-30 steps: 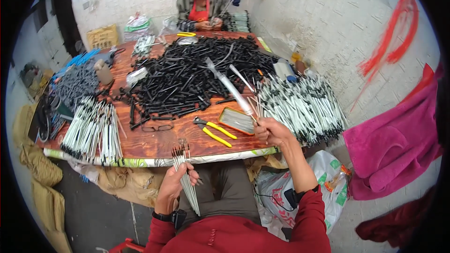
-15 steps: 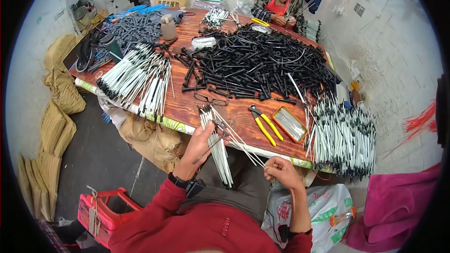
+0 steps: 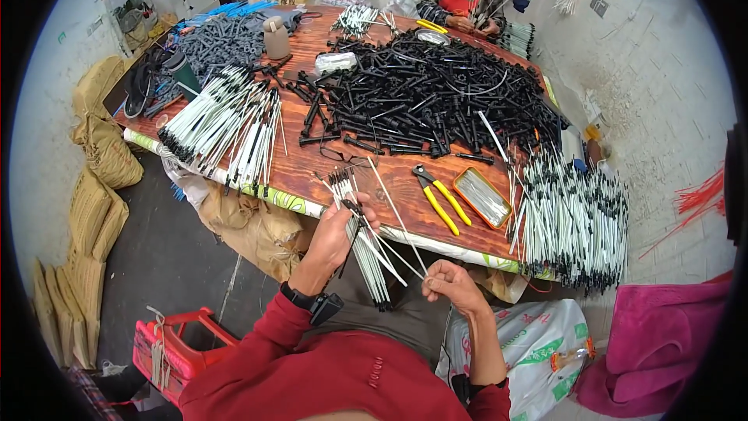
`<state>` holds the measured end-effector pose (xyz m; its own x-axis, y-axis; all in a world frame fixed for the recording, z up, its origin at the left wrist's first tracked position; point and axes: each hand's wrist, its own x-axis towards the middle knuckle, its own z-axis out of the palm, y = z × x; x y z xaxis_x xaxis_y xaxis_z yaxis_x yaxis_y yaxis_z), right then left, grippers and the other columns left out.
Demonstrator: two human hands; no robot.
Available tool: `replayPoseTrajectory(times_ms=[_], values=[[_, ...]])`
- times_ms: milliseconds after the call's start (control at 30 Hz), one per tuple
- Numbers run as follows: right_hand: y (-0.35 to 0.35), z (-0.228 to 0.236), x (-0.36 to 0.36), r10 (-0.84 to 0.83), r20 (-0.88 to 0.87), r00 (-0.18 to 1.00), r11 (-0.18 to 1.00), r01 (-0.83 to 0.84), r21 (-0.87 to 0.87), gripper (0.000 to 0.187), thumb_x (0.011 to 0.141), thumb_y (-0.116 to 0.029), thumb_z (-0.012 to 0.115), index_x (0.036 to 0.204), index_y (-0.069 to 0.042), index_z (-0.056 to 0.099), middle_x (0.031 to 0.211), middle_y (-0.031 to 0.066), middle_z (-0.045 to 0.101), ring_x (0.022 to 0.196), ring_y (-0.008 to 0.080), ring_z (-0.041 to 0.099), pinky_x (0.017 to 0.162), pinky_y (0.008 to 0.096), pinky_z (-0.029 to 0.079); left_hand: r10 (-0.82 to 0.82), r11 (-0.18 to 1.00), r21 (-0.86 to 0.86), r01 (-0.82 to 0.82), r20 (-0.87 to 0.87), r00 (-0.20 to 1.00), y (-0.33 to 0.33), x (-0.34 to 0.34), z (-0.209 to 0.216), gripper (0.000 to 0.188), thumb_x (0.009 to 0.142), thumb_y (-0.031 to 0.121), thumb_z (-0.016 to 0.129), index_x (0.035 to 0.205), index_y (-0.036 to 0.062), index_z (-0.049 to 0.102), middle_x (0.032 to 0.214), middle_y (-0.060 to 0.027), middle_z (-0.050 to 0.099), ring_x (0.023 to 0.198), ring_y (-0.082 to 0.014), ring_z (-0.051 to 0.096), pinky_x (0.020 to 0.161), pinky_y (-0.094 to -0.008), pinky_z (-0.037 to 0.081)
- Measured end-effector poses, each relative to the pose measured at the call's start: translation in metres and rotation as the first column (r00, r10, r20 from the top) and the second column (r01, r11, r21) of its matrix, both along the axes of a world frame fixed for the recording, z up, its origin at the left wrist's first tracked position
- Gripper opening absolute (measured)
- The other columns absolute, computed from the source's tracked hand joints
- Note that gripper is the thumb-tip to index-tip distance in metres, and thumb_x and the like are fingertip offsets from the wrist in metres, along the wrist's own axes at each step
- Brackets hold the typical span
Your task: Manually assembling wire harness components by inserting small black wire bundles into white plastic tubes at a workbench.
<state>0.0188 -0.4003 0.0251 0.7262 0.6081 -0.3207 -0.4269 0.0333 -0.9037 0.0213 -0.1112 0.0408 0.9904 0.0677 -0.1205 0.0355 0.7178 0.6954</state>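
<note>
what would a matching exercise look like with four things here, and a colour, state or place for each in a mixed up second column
Things:
1. Shallow tin
2. Pliers beside the tin
3. Bundle of white sticks
4. Large heap of parts

Descriptions:
A. Gripped in the left hand
B. Black
C. Yellow handles
D. Orange rim

Pairs: 1-D, 2-C, 3-A, 4-B

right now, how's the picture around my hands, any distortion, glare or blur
Head view: fisheye, with black rounding off the corners; head view: light looks fairly even, with small highlights on the black pile; head view: left hand and right hand read clearly enough, though fine detail on the white sticks is too small to judge.
</note>
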Motion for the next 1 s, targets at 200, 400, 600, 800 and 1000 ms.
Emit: replayPoseTrajectory(times_ms=[200,400,600,800,1000], values=[[-0.002,-0.008,-0.008,0.128,-0.027,0.991,0.991,-0.127,0.037,0.017,0.093,-0.017,0.068,0.095,-0.005,0.058,0.082,0.0063,0.065,0.069,0.0101,0.059,0.064,0.0227,0.05,0.006,1.0,-0.017,-0.006,-0.017,1.0,-0.002,0.0,0.005,0.019,0.104,0.018,0.045,0.113,0.0047,0.056,0.085,-0.0066,0.061,0.078,-0.0215,0.062,0.071,-0.0358,0.055],[0.001,-0.025,-0.02,0.203,-0.229,0.952,0.941,-0.125,0.314,0.019,0.094,-0.02,0.068,0.097,-0.005,0.056,0.077,0.0053,0.059,0.068,0.01,0.056,0.061,0.0213,0.048,-0.007,0.993,-0.119,0.001,-0.052,0.999,-0.001,0.0,0.003,0.022,0.106,0.026,0.047,0.108,0.0058,0.055,0.074,-0.0016,0.053,0.069,-0.016,0.056,0.064,-0.03,0.049],[0.014,-0.028,-0.029,0.244,-0.392,0.887,0.949,-0.136,0.283,0.023,0.095,-0.025,0.066,0.093,-0.004,0.056,0.073,0.006,0.057,0.065,0.0127,0.054,0.055,0.02,0.044,-0.04,0.99,-0.134,0.034,-0.049,0.998,-0.003,-0.002,0.007,0.026,0.105,0.032,0.048,0.106,0.0065,0.054,0.071,0.002,0.045,0.065,-0.0127,0.047,0.061,-0.0275,0.043],[0.012,-0.033,-0.037,0.441,-0.312,0.841,0.866,-0.308,0.394,0.02,0.092,-0.02,0.069,0.094,-0.005,0.056,0.074,0.0047,0.058,0.066,0.009,0.055,0.058,0.0198,0.044,-0.022,0.991,-0.132,0.022,-0.001,1.0,0.001,-0.008,0.001,0.029,0.104,0.035,0.05,0.107,0.0071,0.055,0.074,0.0002,0.052,0.067,-0.0132,0.052,0.063,-0.0291,0.047],[-0.007,0.0,-0.044,0.185,-0.16,0.97,0.882,-0.092,0.462,0.023,0.085,-0.017,0.074,0.087,-0.003,0.056,0.069,0.0096,0.06,0.061,0.0136,0.057,0.055,0.0212,0.044,0.14,0.989,-0.039,-0.14,0.004,0.99,0.015,-0.011,-0.012,0.031,0.103,0.037,0.051,0.11,0.0064,0.057,0.085,-0.0055,0.064,0.076,-0.0176,0.063,0.072,-0.034,0.054]])
